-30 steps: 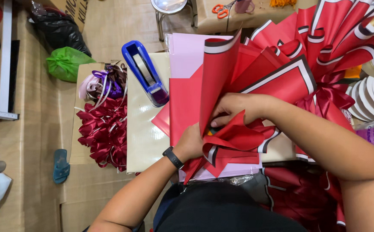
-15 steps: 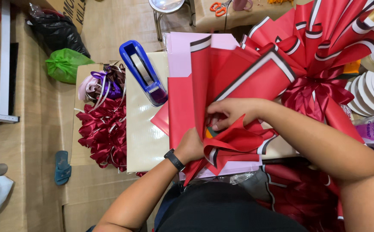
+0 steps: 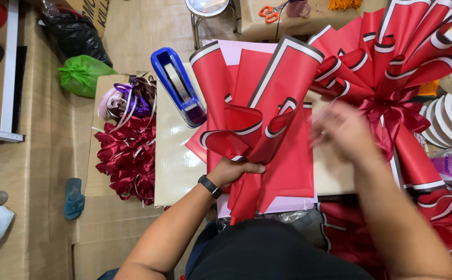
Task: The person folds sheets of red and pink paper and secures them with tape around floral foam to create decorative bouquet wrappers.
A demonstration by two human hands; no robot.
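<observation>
Red wrapping paper (image 3: 259, 122), pleated into a fan, is pinched at its gathered base by the left hand (image 3: 236, 171) just right of the blue tape dispenser (image 3: 179, 85); the right hand (image 3: 343, 129) hovers blurred, finger pose unclear. Binding the gather seems next.

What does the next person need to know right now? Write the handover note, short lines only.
Left hand: grips the gathered base of the folded red wrapping paper fan, held upright over the table.
Right hand: empty, blurred, in the air beside the fan, touching nothing.
Flat red sheets on a pale pink sheet lie under the fan.
Finished red bouquet wrap with a dark red bow lies to the right.
Blue tape dispenser sits to the left; pile of dark red ribbon bows beyond it.
Done: fan pleated and pinched.
Left: no tape or ribbon on its base yet.
</observation>
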